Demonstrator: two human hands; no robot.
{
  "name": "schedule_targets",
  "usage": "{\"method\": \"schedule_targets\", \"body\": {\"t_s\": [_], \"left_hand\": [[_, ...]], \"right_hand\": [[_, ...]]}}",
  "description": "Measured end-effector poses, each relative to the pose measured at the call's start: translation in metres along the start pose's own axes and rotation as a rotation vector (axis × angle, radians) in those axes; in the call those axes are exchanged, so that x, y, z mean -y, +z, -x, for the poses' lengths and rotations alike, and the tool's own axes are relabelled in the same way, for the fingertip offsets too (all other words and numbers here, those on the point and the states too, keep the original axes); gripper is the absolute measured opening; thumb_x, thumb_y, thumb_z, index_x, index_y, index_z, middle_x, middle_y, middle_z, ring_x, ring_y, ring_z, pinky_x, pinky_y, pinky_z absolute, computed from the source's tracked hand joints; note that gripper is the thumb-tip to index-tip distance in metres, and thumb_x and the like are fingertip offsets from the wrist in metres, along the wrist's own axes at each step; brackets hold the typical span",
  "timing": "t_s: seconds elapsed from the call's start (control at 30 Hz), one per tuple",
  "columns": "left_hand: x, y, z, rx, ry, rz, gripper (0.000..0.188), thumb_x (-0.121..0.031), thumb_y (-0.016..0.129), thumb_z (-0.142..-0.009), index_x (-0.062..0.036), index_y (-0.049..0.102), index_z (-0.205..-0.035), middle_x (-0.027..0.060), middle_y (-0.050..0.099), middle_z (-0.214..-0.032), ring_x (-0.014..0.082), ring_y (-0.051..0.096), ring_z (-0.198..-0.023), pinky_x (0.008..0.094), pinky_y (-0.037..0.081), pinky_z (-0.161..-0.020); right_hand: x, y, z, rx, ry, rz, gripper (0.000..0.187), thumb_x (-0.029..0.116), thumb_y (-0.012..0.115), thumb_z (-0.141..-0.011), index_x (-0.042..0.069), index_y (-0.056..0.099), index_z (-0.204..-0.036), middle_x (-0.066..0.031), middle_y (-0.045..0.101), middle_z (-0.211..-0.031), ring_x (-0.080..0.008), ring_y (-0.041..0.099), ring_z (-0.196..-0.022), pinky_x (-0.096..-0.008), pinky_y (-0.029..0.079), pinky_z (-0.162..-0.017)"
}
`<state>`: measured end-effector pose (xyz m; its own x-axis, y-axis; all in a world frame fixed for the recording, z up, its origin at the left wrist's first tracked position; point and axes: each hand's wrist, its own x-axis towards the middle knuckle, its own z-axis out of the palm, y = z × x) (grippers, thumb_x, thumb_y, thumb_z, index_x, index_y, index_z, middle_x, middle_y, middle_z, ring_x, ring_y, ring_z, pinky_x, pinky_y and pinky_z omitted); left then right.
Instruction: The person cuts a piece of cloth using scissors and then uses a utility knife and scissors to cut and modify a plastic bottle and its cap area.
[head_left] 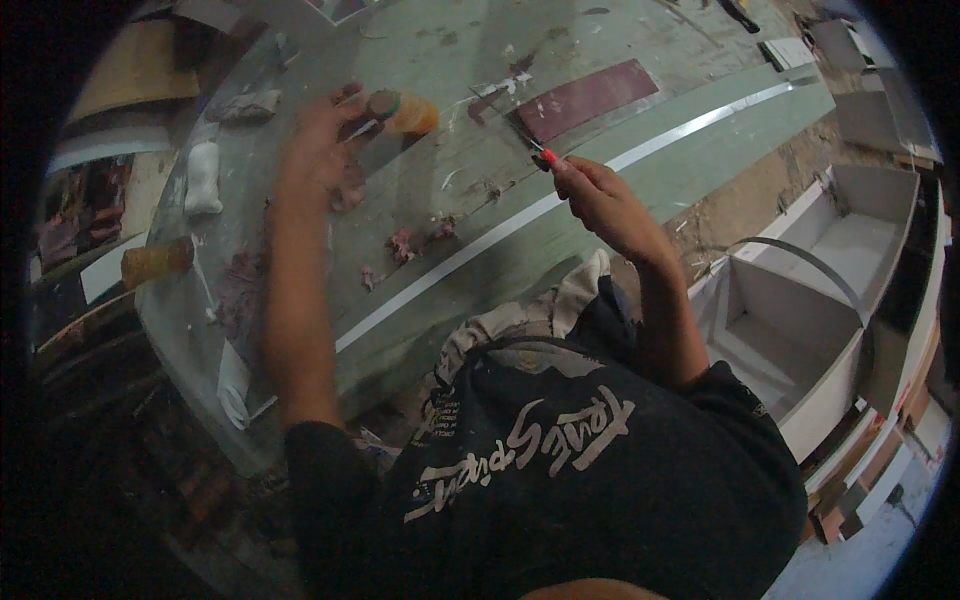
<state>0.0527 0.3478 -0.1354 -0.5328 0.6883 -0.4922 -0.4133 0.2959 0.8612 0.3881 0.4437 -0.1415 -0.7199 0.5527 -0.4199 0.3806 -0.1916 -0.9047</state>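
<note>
My right hand (600,195) is closed around the red handle of a slim tool (548,155); its thin dark shaft points up and left over the table, and I cannot make out its exact kind. My left hand (325,150), smeared by motion, reaches over the far left of the table. Just beside its fingers is a yellow-orange jar (415,115) with a green rim and a dark brown end. Whether the fingers touch the jar does not show. To the right of the tool's tip lies a flat maroon sheet (590,100).
A pale strip (500,230) runs diagonally across the greenish tabletop (440,330). Pinkish crumbs (405,243) lie near it. A white pouch-like bundle (203,178) and an amber cylinder (157,263) are along the left edge. White open boxes (790,345) stand at my right.
</note>
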Motion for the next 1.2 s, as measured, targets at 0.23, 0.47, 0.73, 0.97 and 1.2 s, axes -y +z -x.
{"method": "schedule_targets", "body": {"t_s": [0.23,0.47,0.73,0.97,1.2], "left_hand": [[0.051,-0.001,0.003,-0.203,0.224,0.338,0.025,0.0,0.069,-0.085,-0.0021,0.054,-0.106,0.0137,0.065,-0.105,0.026,0.067,-0.099,0.0379,0.06,-0.086],[0.076,0.016,0.009,-0.434,0.738,0.143,0.034,0.009,0.068,-0.082,-0.0017,0.046,-0.107,0.0124,0.064,-0.098,0.0213,0.066,-0.091,0.0323,0.059,-0.081],[0.093,0.018,0.006,-0.588,0.898,-0.015,0.033,0.01,0.065,-0.083,0.0016,0.047,-0.109,0.0147,0.063,-0.107,0.0209,0.064,-0.095,0.0326,0.054,-0.085],[0.093,0.044,0.021,-0.664,0.995,0.011,0.028,0.005,0.065,-0.086,0.0004,0.048,-0.108,0.0161,0.063,-0.108,0.0216,0.063,-0.099,0.033,0.052,-0.091],[0.082,0.01,0.02,-0.638,1.312,-0.665,0.024,-0.006,0.07,-0.088,-0.0012,0.051,-0.103,0.0111,0.063,-0.101,0.0201,0.062,-0.091,0.0351,0.051,-0.087]], "right_hand": [[0.0,0.032,-0.012,0.011,-0.069,-0.106,0.043,0.046,0.047,-0.1,0.006,0.054,-0.086,0.0026,0.044,-0.071,-0.0085,0.041,-0.065,-0.026,0.034,-0.056],[0.012,0.095,-0.045,0.173,-0.141,-0.164,0.037,0.042,0.046,-0.101,0.008,0.052,-0.087,0.0058,0.041,-0.074,-0.0057,0.038,-0.067,-0.0232,0.034,-0.058],[0.033,0.099,-0.078,0.123,-0.256,0.146,0.059,0.052,0.045,-0.098,-0.004,0.061,-0.092,-0.0113,0.057,-0.071,-0.0222,0.056,-0.068,-0.0375,0.044,-0.065],[0.039,0.097,-0.087,0.141,-0.239,0.216,0.066,0.055,0.044,-0.097,-0.007,0.064,-0.092,-0.0193,0.062,-0.069,-0.0308,0.061,-0.068,-0.0423,0.046,-0.068],[0.04,0.092,-0.095,0.23,-0.043,0.201,0.065,0.057,0.045,-0.096,-0.005,0.065,-0.102,-0.0056,0.054,-0.069,-0.014,0.05,-0.064,-0.033,0.04,-0.058]]}}
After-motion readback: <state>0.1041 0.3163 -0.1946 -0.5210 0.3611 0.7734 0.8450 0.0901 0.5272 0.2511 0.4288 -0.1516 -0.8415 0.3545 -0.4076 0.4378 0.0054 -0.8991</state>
